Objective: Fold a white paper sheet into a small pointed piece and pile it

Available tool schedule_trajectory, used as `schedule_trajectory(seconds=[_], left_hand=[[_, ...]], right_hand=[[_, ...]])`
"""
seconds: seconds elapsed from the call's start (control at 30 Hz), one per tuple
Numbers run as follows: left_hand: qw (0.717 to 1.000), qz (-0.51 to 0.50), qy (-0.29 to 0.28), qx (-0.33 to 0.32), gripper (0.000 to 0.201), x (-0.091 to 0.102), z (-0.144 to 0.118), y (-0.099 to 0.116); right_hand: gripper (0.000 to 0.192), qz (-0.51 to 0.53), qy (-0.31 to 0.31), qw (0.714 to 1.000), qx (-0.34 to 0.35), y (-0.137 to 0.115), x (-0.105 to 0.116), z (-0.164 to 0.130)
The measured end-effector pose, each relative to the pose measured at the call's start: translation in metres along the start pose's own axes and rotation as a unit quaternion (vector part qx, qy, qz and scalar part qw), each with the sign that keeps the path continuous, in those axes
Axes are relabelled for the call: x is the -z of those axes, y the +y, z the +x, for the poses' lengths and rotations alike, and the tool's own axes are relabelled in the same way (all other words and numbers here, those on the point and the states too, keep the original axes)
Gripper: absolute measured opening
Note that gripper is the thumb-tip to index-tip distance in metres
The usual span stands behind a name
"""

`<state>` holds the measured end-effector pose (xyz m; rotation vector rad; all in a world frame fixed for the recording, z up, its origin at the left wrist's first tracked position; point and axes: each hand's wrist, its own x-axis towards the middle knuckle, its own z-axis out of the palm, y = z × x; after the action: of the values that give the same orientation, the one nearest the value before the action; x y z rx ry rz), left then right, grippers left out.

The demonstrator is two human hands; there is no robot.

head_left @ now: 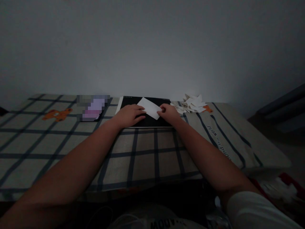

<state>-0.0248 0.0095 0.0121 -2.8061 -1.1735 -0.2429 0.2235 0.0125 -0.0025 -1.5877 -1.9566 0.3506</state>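
A white sheet of paper (150, 107) lies tilted on a black board (147, 121) at the far side of a checked cloth. My left hand (130, 115) rests flat on the board with its fingertips pressing the paper's left edge. My right hand (169, 113) pinches the paper's right corner. A heap of folded white paper pieces (192, 104) sits just to the right of the board.
The checked cloth (143, 156) with dark lines and an orange bear print (57, 114) covers the surface. A blurred pinkish object (94, 108) lies left of the board. A plain wall stands close behind. Red and white things (281, 187) lie low at the right.
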Motion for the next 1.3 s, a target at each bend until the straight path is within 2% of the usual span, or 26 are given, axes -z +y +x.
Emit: schedule_trajectory(seconds=[0.33,0.47,0.63,0.83,0.9,1.07,1.3], left_hand=[[0.999,-0.018,-0.029,0.021,0.053,-0.003,-0.001,0.004],[0.999,-0.011,-0.025,0.028,0.051,-0.002,-0.001,0.004],[0.999,0.013,0.030,0.018,0.043,-0.002,-0.001,-0.003],[0.991,-0.008,0.132,0.014,0.042,-0.002,-0.001,-0.002],[0.993,-0.016,0.115,0.005,0.045,-0.004,0.000,-0.001],[1.000,-0.007,0.009,0.004,0.052,-0.010,0.002,-0.005],[0.999,0.033,-0.023,0.034,0.052,-0.006,0.002,-0.004]], right_hand=[[0.036,-0.085,-0.015,0.988,0.125,-0.005,0.001,-0.008],[0.037,-0.098,-0.050,0.974,0.198,-0.001,0.001,-0.008],[0.044,-0.086,-0.090,0.959,0.255,0.004,0.004,-0.004],[0.044,-0.092,-0.111,0.952,0.269,0.003,0.006,-0.002],[0.047,-0.095,-0.116,0.951,0.269,0.003,0.007,-0.002],[0.051,-0.100,-0.126,0.948,0.276,0.000,0.010,-0.006],[0.041,-0.045,-0.136,0.939,0.313,-0.002,0.009,-0.007]])
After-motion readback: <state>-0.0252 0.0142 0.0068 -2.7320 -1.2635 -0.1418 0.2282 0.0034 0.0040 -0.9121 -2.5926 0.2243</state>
